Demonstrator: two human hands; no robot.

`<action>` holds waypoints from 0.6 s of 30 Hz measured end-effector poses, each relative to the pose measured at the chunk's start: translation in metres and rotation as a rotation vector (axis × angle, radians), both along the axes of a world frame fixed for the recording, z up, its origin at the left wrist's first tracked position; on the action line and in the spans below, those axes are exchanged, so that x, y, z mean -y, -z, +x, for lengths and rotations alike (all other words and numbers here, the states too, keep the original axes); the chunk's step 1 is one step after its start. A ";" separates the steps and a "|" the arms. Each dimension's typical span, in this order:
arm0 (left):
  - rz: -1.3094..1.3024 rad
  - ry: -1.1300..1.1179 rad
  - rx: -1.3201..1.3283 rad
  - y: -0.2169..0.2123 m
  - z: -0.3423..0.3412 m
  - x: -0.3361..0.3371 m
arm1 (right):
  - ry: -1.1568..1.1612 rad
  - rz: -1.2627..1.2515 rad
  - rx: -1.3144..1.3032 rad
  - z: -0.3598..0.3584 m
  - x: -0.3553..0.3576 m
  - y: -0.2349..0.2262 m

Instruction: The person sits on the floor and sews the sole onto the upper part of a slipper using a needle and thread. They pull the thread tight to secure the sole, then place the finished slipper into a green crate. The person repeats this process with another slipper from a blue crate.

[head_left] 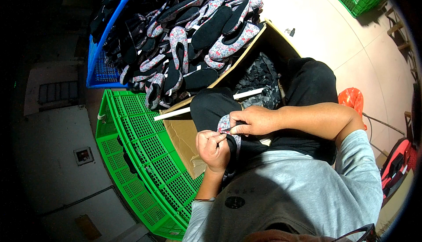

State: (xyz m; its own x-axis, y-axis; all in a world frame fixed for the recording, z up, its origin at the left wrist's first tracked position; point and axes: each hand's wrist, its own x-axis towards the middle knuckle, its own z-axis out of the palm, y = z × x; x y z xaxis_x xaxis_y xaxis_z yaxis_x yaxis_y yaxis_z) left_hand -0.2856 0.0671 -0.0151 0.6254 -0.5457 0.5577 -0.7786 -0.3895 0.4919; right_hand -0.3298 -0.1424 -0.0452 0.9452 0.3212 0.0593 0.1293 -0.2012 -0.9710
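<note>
Together above the lap, the right hand (255,120) and the left hand (212,150) each pinch, thumb against finger, the edge of a floral slipper (224,122) held at the dark-trousered left knee (210,105). Just beyond, a white bar (172,113) slants across an open cardboard box (181,138) with dark scraps (259,72); near it stand a green crate (168,163) and a blue crate (110,76) heaped with more slippers (212,27).

"Left grip (213,149) is pinching, its fingers (214,141) curling."
"Right grip (252,120) too, so 2 are pinching close together."
"And left forearm (207,185) is pointing forward."
"Right forearm (310,118) is lying crosswise, elbow (351,114) bending."
</note>
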 end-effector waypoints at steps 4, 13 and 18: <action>0.001 0.004 -0.001 -0.001 0.001 0.000 | 0.005 -0.042 0.026 0.000 0.000 0.003; 0.002 -0.002 0.011 0.000 0.001 0.001 | -0.001 -0.062 0.024 0.001 0.000 0.004; 0.005 -0.003 0.015 0.001 0.001 0.000 | -0.004 -0.060 0.021 0.001 0.000 0.003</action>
State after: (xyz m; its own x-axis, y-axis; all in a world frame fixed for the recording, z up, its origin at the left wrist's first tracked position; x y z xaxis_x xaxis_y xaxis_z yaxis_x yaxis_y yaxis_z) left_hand -0.2846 0.0668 -0.0158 0.6186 -0.5462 0.5648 -0.7848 -0.3945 0.4780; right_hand -0.3289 -0.1428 -0.0479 0.9426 0.3287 0.0593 0.1503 -0.2588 -0.9542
